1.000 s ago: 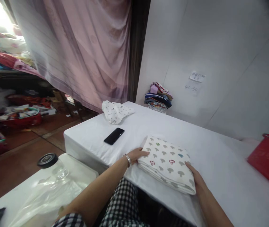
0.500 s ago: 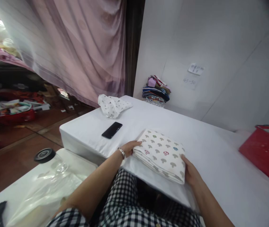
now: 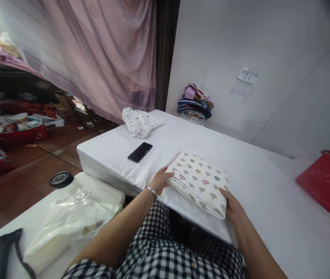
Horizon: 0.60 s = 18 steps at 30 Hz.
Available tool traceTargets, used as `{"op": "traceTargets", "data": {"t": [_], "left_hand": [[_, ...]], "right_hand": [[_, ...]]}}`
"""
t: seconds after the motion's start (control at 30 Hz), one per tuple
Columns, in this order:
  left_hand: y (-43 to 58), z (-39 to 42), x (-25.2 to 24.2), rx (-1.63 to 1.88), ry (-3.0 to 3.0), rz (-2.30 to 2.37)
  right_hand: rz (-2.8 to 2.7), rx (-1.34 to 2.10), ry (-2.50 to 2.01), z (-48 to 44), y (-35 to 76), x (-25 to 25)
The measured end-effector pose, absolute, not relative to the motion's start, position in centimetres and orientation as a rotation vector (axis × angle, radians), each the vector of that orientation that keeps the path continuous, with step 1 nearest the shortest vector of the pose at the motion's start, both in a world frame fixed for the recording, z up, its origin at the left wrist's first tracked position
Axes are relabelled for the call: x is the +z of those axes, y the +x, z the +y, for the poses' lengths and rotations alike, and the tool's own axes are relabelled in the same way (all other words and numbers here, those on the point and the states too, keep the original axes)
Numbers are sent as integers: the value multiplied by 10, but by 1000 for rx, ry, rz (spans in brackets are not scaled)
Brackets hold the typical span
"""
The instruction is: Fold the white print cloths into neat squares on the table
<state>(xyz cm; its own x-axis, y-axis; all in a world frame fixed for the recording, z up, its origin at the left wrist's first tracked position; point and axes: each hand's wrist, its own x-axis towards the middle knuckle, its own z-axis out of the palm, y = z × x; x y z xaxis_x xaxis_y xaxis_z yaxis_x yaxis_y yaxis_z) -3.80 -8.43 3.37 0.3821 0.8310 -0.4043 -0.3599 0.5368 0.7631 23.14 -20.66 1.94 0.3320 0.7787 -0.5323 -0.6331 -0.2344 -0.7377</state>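
Note:
A folded white cloth (image 3: 196,182) printed with grey, red, blue and green mushrooms lies in several layers at the near edge of the white-covered table (image 3: 258,190). My left hand (image 3: 160,180), with a silver bracelet at the wrist, grips its left corner, the thumb on top and the other fingers mostly hidden beside the layers. At the right edge, my right hand (image 3: 231,204) closes on the cloth with a thumb over the top; its other fingers are largely out of sight. Beyond my left hand lies a black phone (image 3: 140,152).
A crumpled patterned white cloth (image 3: 140,123) lies at the far left corner. Folded fabrics (image 3: 194,104) are stacked by the wall. A red bag (image 3: 326,182) stands at right. Left of me, a side table (image 3: 114,190) bears a clear bottle with a black lid (image 3: 62,179) and a plastic bag (image 3: 66,228).
The view has shifted slightly, so most things sit a little higher and to the right. Both hands keep hold of the folded cloth, which stays in nearly the same place on the table.

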Motion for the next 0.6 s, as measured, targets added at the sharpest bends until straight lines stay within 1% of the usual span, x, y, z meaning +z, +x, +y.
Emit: {"op": "traceTargets", "data": {"t": [0.1, 0.37, 0.6], "left_hand": [[-38, -83, 34, 804, 632, 932], [-42, -85, 33, 749, 592, 846], [-41, -81, 44, 614, 697, 941]], "right_hand": [[-212, 1276, -1234, -205, 236, 18], [-127, 1310, -1269, -207, 239, 12], [-94, 1399, -1242, -209, 231, 29]]}}
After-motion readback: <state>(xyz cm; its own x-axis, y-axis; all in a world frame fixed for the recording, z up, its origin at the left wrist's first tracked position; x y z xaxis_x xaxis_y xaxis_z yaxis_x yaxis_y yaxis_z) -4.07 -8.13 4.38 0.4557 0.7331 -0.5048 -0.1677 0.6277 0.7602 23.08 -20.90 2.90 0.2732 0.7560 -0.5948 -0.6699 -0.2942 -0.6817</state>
